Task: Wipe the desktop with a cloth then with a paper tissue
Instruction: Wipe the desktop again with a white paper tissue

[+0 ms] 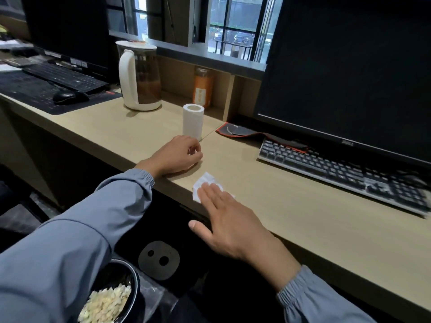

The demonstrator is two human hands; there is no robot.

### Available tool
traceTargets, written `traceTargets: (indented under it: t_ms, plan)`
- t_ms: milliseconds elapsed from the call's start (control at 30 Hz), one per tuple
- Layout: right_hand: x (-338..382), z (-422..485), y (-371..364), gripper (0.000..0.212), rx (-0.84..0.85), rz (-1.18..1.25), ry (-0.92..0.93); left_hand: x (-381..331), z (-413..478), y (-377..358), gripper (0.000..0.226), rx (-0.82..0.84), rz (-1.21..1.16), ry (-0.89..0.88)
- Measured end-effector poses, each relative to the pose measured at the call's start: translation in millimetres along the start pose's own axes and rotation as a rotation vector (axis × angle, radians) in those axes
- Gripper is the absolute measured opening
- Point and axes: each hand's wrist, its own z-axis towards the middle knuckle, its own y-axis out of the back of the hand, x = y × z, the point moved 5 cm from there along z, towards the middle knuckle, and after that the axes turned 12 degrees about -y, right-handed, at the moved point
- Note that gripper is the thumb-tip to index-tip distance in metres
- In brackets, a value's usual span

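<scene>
A folded white paper tissue (205, 181) lies on the light wooden desktop (291, 206) near its front edge. My right hand (224, 220) presses flat on the tissue with straight fingers, thumb spread out over the desk edge. My left hand (177, 155) rests on the desktop just left of it, fingers curled, with a small white thing showing between them that I cannot identify. A white roll of tissue paper (193, 121) stands upright right behind my left hand. No cloth is in sight.
A grey keyboard (345, 173) and a black monitor (349, 78) stand at the right, with a black-and-red mat (245, 132) beside them. A kettle (139, 76) and an orange jar (203, 89) stand at the back. Another keyboard and mouse (70, 96) lie far left. A bin (109, 297) sits below.
</scene>
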Motion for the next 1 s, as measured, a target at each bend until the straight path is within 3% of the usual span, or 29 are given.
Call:
traceTargets:
  t_ms: [333, 500, 1000]
  plan:
    - [-5.5, -7.8, 1.3, 0.081, -0.002, 0.0, -0.161, -37.5, -3.8, -27.5, 0.02, -0.135, -0.009, 0.027]
    - [-20.6, 5.1, 9.6, 0.079, 0.088, 0.057, -0.206, -35.7, -0.5, -34.6, 0.021, -0.1, 0.049, 0.022]
    - [-99.6, 182.1, 8.3, 0.082, 0.144, 0.066, -0.347, -28.6, -4.4, -39.3, 0.015, -0.196, 0.053, -0.037]
